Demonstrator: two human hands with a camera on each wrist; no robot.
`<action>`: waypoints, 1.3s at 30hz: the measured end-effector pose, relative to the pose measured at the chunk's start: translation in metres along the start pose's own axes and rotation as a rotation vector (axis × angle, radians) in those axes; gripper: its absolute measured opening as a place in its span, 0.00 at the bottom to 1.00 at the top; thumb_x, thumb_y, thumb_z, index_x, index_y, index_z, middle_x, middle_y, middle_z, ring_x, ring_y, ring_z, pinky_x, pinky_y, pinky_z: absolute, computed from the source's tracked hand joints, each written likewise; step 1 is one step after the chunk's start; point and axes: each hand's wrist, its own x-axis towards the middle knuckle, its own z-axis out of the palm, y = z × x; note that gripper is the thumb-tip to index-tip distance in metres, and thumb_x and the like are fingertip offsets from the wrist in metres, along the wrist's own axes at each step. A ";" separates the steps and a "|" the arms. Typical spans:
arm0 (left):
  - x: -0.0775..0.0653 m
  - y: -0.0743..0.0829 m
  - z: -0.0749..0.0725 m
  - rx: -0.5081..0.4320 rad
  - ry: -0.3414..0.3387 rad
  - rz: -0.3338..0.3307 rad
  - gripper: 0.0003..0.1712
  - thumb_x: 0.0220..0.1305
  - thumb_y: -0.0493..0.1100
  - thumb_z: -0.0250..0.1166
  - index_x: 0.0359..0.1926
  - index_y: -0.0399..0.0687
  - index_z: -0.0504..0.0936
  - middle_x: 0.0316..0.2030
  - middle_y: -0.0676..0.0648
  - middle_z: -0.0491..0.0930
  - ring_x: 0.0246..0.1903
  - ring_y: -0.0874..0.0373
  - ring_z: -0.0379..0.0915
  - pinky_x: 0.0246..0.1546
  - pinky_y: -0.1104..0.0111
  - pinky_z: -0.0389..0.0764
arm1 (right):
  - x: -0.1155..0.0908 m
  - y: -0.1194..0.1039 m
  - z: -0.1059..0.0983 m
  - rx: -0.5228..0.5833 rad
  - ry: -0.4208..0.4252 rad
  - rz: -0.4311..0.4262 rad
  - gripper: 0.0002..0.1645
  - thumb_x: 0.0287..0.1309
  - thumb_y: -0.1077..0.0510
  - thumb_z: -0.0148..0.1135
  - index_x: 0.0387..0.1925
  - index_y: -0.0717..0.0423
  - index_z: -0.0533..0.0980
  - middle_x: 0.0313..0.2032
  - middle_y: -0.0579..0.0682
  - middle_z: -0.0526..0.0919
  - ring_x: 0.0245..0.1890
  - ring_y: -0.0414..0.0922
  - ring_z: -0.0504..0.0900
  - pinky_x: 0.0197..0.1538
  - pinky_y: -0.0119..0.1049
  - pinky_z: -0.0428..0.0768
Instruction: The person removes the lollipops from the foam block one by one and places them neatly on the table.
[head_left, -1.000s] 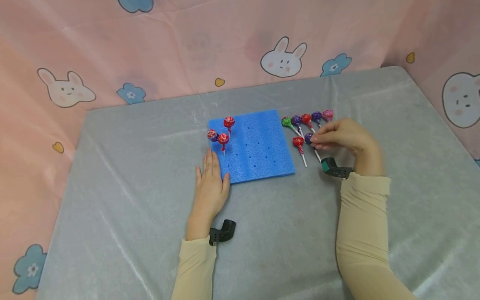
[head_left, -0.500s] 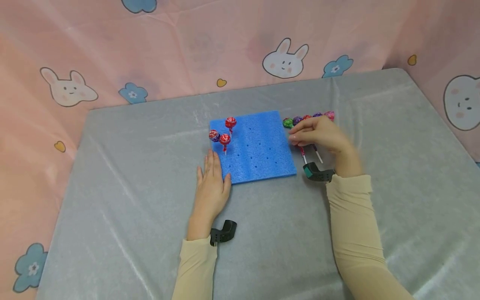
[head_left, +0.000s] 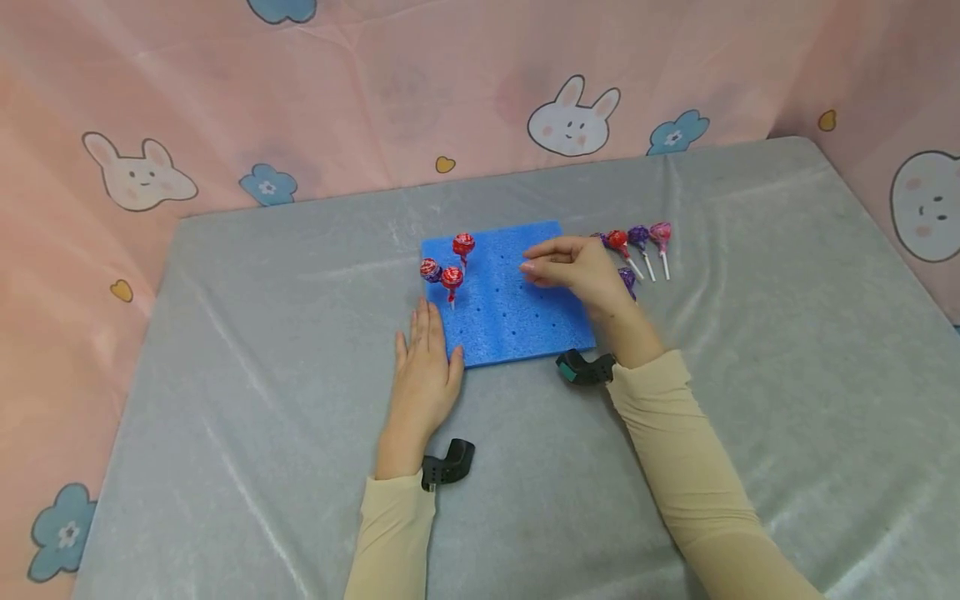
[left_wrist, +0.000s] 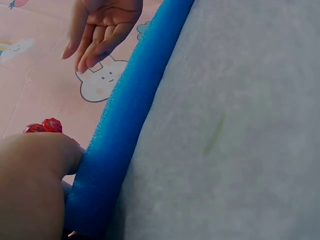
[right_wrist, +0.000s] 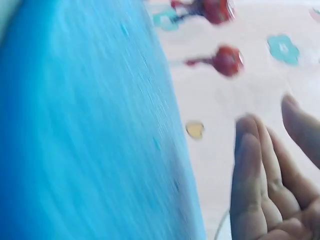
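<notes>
A blue foam block [head_left: 517,337] with rows of small holes lies on the table. Three lollipops stand upright near its left side: a red one [head_left: 463,244] at the back, a red-and-purple one [head_left: 430,269], and another red one [head_left: 452,277]. My left hand [head_left: 423,379] rests flat along the block's left edge, fingers straight, thumb on the near corner. Over the right part of the foam hovers my right hand [head_left: 588,271]. In the right wrist view its fingers [right_wrist: 247,165] are loosely bent, the thumb apart, with nothing between them.
To the right of the block lie several wrapped lollipops, among them a pink one [head_left: 661,232], a red one [head_left: 617,240] and a purple one [head_left: 627,279]; my right hand hides others. A grey cloth [head_left: 300,333] covers the table. Behind hangs a pink curtain [head_left: 337,92] with rabbits.
My right hand has moved left from the purple lollipop, across the others, to above the foam block; that purple lollipop still lies on the table. My left hand stays in place.
</notes>
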 end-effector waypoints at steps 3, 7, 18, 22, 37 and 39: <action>0.000 0.000 0.000 -0.002 -0.002 -0.003 0.38 0.71 0.47 0.49 0.72 0.31 0.45 0.73 0.38 0.37 0.71 0.46 0.36 0.68 0.49 0.36 | -0.001 0.002 0.016 0.050 0.060 -0.027 0.19 0.54 0.69 0.64 0.44 0.81 0.74 0.27 0.43 0.85 0.30 0.38 0.84 0.37 0.32 0.81; 0.000 0.001 0.000 -0.003 -0.002 -0.007 0.38 0.71 0.47 0.49 0.72 0.31 0.44 0.73 0.38 0.38 0.71 0.46 0.36 0.68 0.49 0.36 | -0.003 0.005 0.040 0.093 0.082 -0.071 0.19 0.53 0.69 0.65 0.46 0.79 0.75 0.31 0.48 0.85 0.33 0.38 0.84 0.40 0.33 0.81; 0.002 0.001 0.000 0.004 0.008 0.004 0.38 0.71 0.46 0.50 0.71 0.30 0.46 0.73 0.37 0.39 0.71 0.46 0.37 0.67 0.47 0.38 | -0.007 0.009 0.078 -0.017 0.065 -0.147 0.18 0.53 0.67 0.67 0.47 0.69 0.78 0.42 0.62 0.83 0.41 0.46 0.82 0.47 0.36 0.78; 0.002 0.000 0.003 0.003 0.002 0.010 0.38 0.71 0.46 0.49 0.71 0.30 0.46 0.73 0.38 0.38 0.71 0.46 0.37 0.67 0.47 0.37 | -0.006 0.011 0.082 -0.065 0.057 -0.103 0.19 0.53 0.66 0.67 0.47 0.68 0.78 0.43 0.60 0.83 0.42 0.49 0.82 0.47 0.37 0.78; 0.001 -0.001 0.003 -0.002 -0.002 0.010 0.37 0.72 0.47 0.48 0.71 0.31 0.45 0.73 0.38 0.39 0.71 0.46 0.37 0.67 0.48 0.37 | 0.000 0.018 0.088 -0.083 0.030 -0.053 0.21 0.53 0.64 0.68 0.49 0.68 0.77 0.43 0.61 0.82 0.42 0.50 0.82 0.47 0.38 0.78; 0.001 -0.002 0.002 -0.001 0.010 0.015 0.37 0.71 0.46 0.49 0.71 0.31 0.46 0.73 0.38 0.39 0.71 0.46 0.38 0.67 0.48 0.38 | 0.001 0.017 0.089 -0.071 0.021 -0.065 0.20 0.53 0.65 0.67 0.48 0.69 0.77 0.43 0.61 0.83 0.41 0.49 0.82 0.46 0.37 0.79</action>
